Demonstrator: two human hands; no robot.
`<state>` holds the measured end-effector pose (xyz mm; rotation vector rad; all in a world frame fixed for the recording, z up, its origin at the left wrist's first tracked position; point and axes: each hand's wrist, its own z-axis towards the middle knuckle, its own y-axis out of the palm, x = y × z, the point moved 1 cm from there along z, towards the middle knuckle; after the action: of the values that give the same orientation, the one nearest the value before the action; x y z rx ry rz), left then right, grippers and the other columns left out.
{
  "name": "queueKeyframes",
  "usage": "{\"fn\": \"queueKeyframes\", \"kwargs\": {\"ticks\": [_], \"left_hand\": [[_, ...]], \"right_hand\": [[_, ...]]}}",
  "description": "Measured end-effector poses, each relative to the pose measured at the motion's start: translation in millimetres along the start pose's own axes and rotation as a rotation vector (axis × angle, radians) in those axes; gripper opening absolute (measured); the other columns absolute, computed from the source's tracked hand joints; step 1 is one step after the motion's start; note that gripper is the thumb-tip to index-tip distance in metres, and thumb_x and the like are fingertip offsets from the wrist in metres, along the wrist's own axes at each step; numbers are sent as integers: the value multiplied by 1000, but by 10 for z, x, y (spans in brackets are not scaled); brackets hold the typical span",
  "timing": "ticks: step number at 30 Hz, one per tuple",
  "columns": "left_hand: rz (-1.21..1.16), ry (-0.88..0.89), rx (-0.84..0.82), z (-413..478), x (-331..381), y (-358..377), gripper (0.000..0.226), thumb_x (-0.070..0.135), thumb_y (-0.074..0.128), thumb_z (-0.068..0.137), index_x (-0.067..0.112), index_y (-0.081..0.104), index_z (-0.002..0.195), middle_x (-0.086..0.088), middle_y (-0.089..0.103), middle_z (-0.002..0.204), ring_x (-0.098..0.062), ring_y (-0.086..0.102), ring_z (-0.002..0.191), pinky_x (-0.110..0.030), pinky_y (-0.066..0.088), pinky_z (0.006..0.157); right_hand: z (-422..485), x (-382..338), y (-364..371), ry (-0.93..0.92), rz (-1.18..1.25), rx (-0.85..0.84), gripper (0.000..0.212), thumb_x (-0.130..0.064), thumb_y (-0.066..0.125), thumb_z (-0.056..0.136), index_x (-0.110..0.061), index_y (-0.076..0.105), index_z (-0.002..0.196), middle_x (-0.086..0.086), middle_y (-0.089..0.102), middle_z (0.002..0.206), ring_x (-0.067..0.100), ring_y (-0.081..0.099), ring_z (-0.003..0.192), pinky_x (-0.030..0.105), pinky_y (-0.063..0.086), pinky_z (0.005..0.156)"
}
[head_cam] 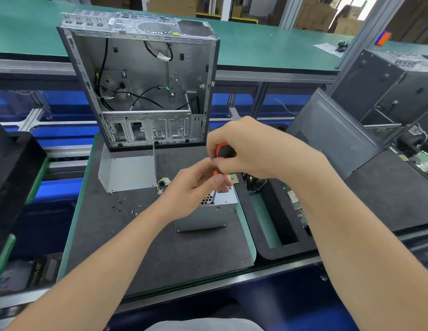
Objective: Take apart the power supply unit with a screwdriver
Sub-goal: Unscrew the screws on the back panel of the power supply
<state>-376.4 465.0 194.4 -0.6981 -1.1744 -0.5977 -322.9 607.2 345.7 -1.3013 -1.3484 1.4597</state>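
Two grips were on one screwdriver (223,152) in the head view. My right grip (246,149) was wrapped round the orange-and-black handle. My left grip (194,187) pinched it lower down, where handle meets shaft, to steady it. The shaft stood nearly upright, its tip on a screw in the top face of the power supply unit (205,215). That unit, a bare silver box, sat on the dark desk (160,254) just in front of me.

As I judged it, the tip could slip off the screw head if I tilted the shaft or pressed too lightly. It could then chew the head or skid across the perforated grille. Nothing pinned the box down, so a hard turn might have twisted it on the mat. A freed screw could also have rolled away, as the loose screws (127,207) at 9 o'clock from the unit lay scattered, not in any dish.

At 12 o'clock the open computer case (141,68) stood upright and held only slack black cables (136,96). At 3 o'clock a black tray (268,249) held a circuit board (292,197) in its recess; what else lay in it I could not make out.
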Motion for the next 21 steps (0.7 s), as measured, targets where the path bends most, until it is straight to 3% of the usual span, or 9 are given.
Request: {"fn": "queueKeyframes", "kwargs": {"ticks": [5, 8, 9, 11, 13, 15, 17, 21], "left_hand": [[4, -11, 6, -11, 37, 13, 19, 26, 55, 108, 12, 65, 117, 0, 78, 106, -19, 74, 101, -24, 55, 91], [5, 1, 45, -19, 55, 23, 18, 26, 57, 106, 14, 67, 115, 0, 79, 103, -20, 75, 100, -26, 56, 91], [15, 3, 56, -20, 53, 23, 16, 24, 57, 106, 16, 68, 114, 1, 79, 102, -20, 76, 99, -26, 56, 90], [28, -9, 63, -12, 45, 23, 15, 21, 57, 107, 14, 69, 113, 2, 79, 101, -17, 76, 98, -25, 55, 89], [30, -18, 49, 1, 37, 25, 16, 20, 57, 108, 11, 68, 115, 1, 79, 102, -17, 76, 98, -26, 56, 90], [23, -14, 29, 9, 35, 19, 16, 20, 56, 108, 13, 67, 118, 0, 79, 105, -19, 75, 99, -29, 57, 92], [-4, -16, 21, 9, 32, 5, 16, 22, 56, 108, 17, 65, 120, 0, 78, 107, -20, 75, 101, -34, 57, 94], [-33, -15, -1, 5, 34, -27, 15, 19, 55, 108, 20, 63, 120, -1, 78, 109, -20, 74, 103, -26, 55, 92]], "right_hand": [[11, 80, -63, -112, 7, -86, 18, -19, 73, 76, -35, 71, 83, -18, 54, 83, -2, 53, 83, 24, 42, 67], [3, 61, -54, -94, -33, -41, 10, -29, 69, 82, -33, 66, 90, -16, 57, 81, 0, 55, 81, 28, 45, 66], [4, 41, -24, -48, -69, 24, 12, -41, 67, 85, -31, 61, 89, -14, 57, 78, 4, 57, 78, 31, 46, 63], [12, -25, 65, 144, -222, 204, 45, -66, 55, 90, -25, 46, 75, -7, 48, 71, 18, 51, 63, 31, 37, 54], [36, -133, 131, 331, -324, 295, 61, -72, 47, 95, -18, 35, 68, -2, 38, 66, 21, 40, 54, 29, 27, 50], [69, -147, 178, 369, -300, 288, 53, -60, 54, 98, -15, 38, 75, -1, 34, 69, 27, 44, 61, 32, 30, 54], [94, -81, 152, 269, -208, 225, 34, -47, 61, 97, -19, 48, 84, 0, 43, 73, 29, 51, 71, 32, 34, 54], [57, 8, 32, 33, 25, 49, 8, -25, 70, 87, -26, 62, 85, -11, 61, 75, 13, 59, 71, 36, 54, 63]]}}
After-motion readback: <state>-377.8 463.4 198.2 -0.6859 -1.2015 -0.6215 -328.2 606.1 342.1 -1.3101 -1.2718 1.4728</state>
